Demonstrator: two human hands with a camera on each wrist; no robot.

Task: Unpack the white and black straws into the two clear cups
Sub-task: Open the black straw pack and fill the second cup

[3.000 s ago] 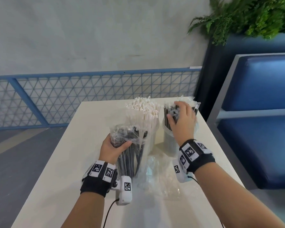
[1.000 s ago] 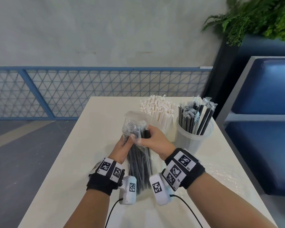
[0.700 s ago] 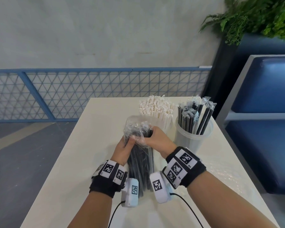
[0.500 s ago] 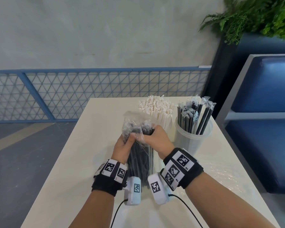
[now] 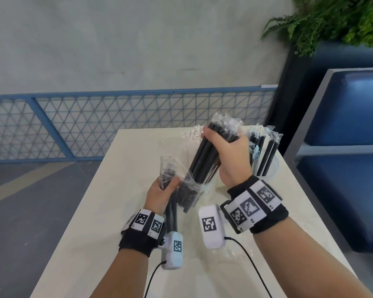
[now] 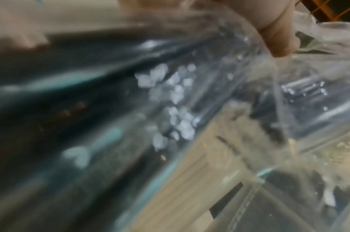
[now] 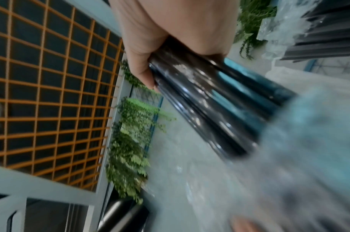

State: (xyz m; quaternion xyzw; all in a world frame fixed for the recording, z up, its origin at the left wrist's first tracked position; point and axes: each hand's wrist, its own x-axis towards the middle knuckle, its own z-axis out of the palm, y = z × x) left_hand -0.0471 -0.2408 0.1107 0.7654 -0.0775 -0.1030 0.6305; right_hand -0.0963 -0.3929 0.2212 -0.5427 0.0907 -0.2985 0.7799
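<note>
My right hand (image 5: pixel 228 155) grips a thick bundle of black straws (image 5: pixel 207 160), each in clear wrap, raised and tilted up to the right, half out of a clear plastic bag (image 5: pixel 181 179). My left hand (image 5: pixel 162 192) grips that bag lower down, with a few black straws (image 5: pixel 172 214) still inside it. In the right wrist view my fingers (image 7: pixel 142 66) curl round the dark straws (image 7: pixel 205 100). Behind my right hand a clear cup (image 5: pixel 269 168) holds black straws (image 5: pixel 265 151). White straws (image 5: pixel 192 134) peek out behind the raised bundle; their cup is hidden.
All stands on a white table (image 5: pixel 108 211). Crumpled clear plastic (image 5: pixel 226 252) lies near the front under my right wrist. A blue bench (image 5: pixel 349 164) is close on the right, a blue mesh railing (image 5: pixel 116 125) beyond the table's far edge.
My right hand has pulled a bundle of black straws up and to the right out of the bag, which my left hand still holds. Earlier both hands gripped the bag's top together.
</note>
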